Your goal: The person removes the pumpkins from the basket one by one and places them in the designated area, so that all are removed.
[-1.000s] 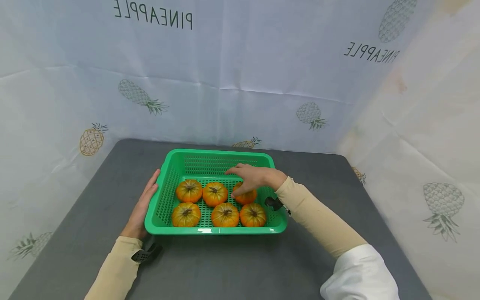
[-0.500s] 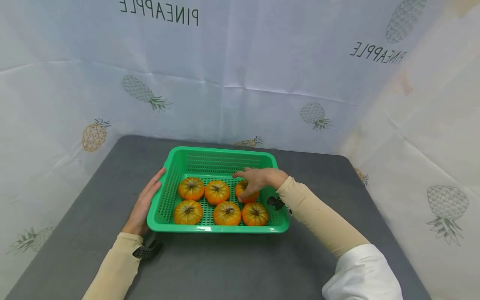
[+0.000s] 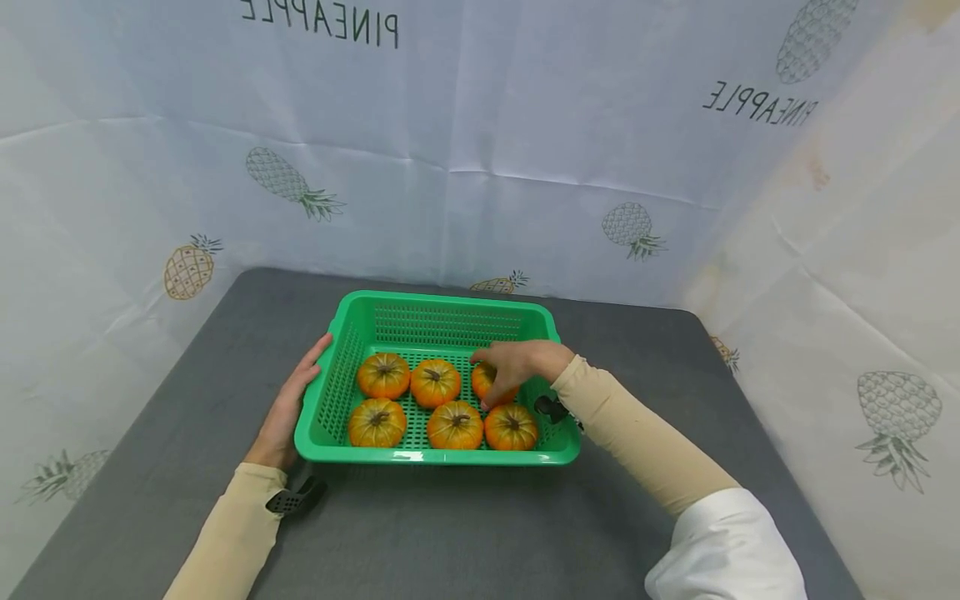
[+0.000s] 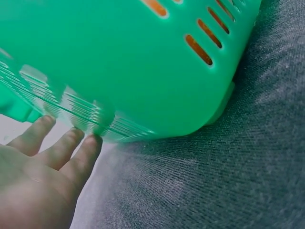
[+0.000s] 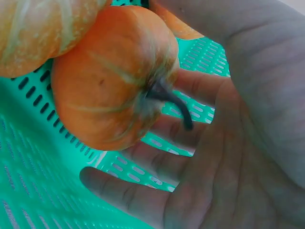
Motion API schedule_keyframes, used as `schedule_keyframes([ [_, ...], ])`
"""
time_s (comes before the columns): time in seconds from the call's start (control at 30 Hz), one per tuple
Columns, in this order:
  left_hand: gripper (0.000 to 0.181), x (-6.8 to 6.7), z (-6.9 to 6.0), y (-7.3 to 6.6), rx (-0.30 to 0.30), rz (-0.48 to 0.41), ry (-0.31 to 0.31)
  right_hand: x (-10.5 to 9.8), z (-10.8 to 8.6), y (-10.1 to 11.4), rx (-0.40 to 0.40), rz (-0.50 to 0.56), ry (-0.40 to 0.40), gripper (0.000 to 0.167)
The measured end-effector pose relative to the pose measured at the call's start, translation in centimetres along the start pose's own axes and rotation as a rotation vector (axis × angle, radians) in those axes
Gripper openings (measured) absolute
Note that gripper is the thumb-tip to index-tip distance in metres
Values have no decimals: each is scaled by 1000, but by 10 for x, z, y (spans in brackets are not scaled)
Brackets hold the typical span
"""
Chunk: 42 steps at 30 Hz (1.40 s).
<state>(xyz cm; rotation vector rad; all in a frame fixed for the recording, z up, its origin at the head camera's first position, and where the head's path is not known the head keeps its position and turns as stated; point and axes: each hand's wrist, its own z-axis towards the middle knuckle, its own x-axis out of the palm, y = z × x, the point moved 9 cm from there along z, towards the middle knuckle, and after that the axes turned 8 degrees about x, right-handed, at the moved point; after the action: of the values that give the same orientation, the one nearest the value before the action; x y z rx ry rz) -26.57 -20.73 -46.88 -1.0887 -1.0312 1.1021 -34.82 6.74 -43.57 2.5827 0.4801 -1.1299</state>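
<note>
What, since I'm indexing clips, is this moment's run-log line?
left hand: straight fingers at left side of basket | right hand: spread around back-right pumpkin | basket: on table, six pumpkins inside

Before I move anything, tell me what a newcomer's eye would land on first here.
Likely the bright green basket on the dark table, with six orange pumpkins inside it. Next, the right hand inside the basket at the back-right pumpkin, and the left hand against its left side. Behind, mirrored "PINEAPPLE" lettering tops the pale cloth.
</note>
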Motion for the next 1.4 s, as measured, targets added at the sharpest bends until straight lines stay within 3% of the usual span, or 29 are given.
schedule_keyframes([
  [0.8,54,-1,1,2,-31,10,-13,-3,-2,-1,-74,58,-45,71],
  [1.1,54,-1,2,2,-20,24,-10,-15,-6,0,-147,190,-106,69],
  [1.4,55,-1,2,2,-27,41,-18,-27,-17,0,-173,209,-182,65],
])
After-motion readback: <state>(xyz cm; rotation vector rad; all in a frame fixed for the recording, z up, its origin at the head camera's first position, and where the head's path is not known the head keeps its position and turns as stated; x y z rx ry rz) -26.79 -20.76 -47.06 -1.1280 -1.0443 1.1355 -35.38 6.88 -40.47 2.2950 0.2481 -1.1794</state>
